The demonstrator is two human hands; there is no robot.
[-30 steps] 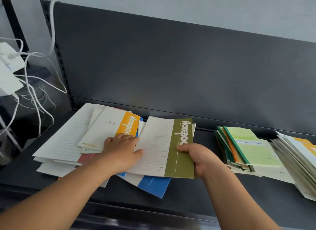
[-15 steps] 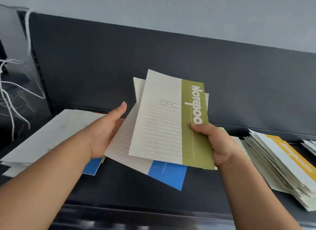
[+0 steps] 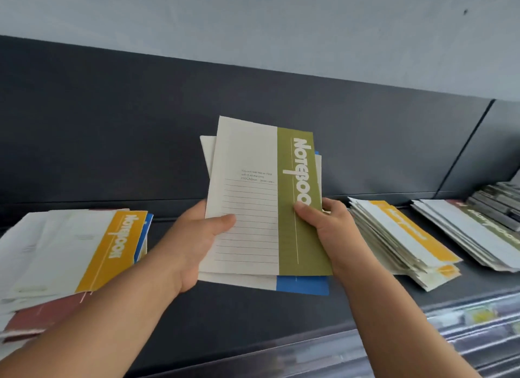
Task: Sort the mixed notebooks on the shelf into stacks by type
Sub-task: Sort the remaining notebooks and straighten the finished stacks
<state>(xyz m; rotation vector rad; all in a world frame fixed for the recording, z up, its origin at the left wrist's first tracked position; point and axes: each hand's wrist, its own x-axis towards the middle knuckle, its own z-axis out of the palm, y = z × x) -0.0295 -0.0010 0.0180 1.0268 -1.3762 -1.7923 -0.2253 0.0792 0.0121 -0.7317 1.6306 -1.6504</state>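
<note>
The dark grey metal shelf [image 3: 253, 318], with its upright back panel, fills most of the view under a pale wall. On its left part lies a loose, fanned pile of mixed notebooks [image 3: 56, 251], topped by a cream notebook with a yellow band [image 3: 112, 245] reading "Notebook". A blue edge shows at that one's right side, and a maroon cover [image 3: 42, 318] sticks out at the pile's near bottom. On the right part sits a slanted stack of yellow-banded notebooks [image 3: 408, 237]. Just to its right is a second stack topped by an olive-banded cover [image 3: 484, 234], with a darker grey stack [image 3: 503, 200] behind that, cut by the frame's edge. Between the left pile and the right stacks, lifted clear of the shelf and tilted toward the camera, is a small bundle. In front is a cream lined notebook with an olive-green band [image 3: 253, 209], and behind it a blue-banded notebook [image 3: 304, 285] and at least one more cream cover. The left hand [image 3: 194, 242] grips the bundle's left edge, thumb across the front cover, fingers behind. The right hand [image 3: 332, 231] grips the right edge, thumb pressed on the olive band.
</note>
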